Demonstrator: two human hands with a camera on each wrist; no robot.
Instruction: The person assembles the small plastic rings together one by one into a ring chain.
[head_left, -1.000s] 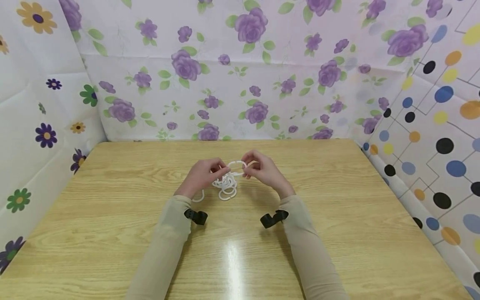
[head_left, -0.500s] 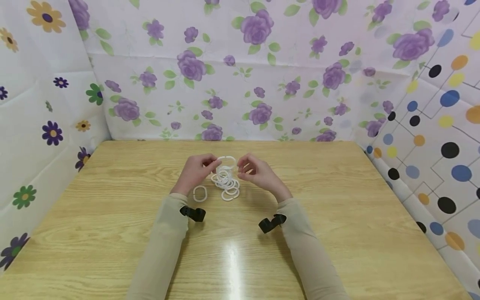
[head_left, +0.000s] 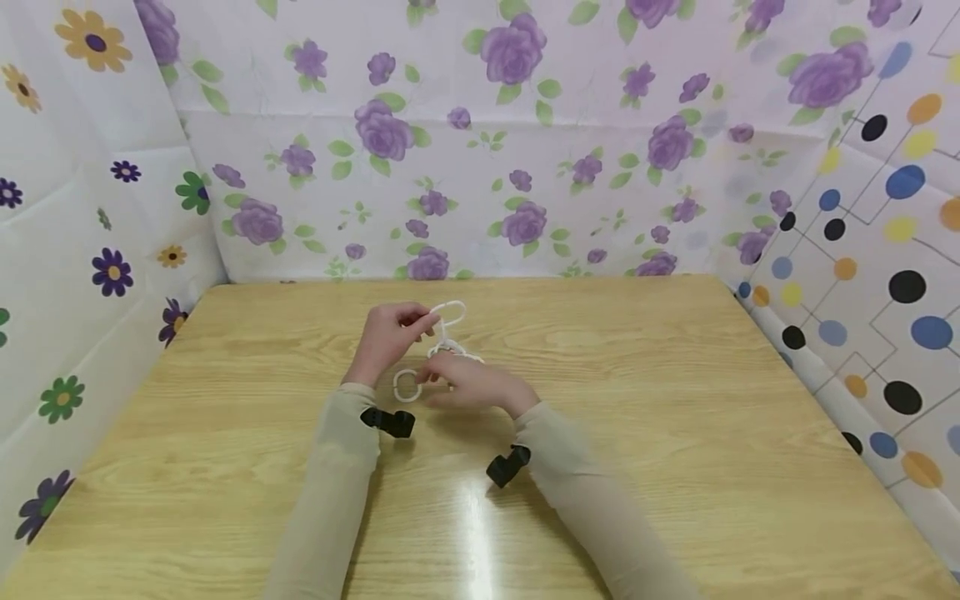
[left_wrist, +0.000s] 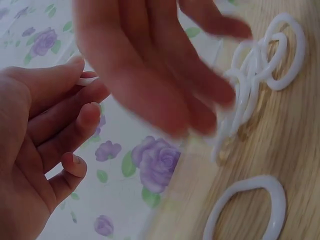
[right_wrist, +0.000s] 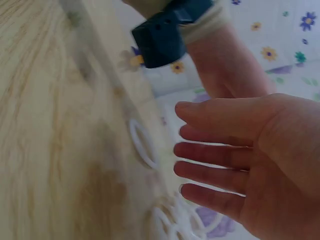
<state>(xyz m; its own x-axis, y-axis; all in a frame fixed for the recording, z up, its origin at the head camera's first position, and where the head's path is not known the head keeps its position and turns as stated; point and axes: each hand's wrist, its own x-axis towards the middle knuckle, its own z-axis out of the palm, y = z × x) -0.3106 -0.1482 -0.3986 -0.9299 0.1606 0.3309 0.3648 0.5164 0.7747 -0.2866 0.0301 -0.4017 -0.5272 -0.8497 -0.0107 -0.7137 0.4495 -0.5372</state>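
Note:
Between thumb and fingers, my left hand (head_left: 390,333) pinches a white plastic ring (head_left: 453,313), the end link of a chain. The linked rings (left_wrist: 255,65) hang from it down to a heap on the table, partly hidden behind my right hand in the head view. My right hand (head_left: 472,385) is low over the table, fingers extended toward a single loose white ring (head_left: 407,386). In the right wrist view nothing lies between its thumb and fingers. That loose ring (left_wrist: 280,200) lies flat, apart from the chain, and shows a small gap in its outline.
A wooden table (head_left: 637,375) spreads under both arms. Patterned cloth (head_left: 525,150) stands behind it and at both sides. Each sleeve carries a black wrist camera (head_left: 506,467).
My right hand has let go of the end ring and moved down and left toward the loose ring. My left hand still holds the end ring, now raised slightly.

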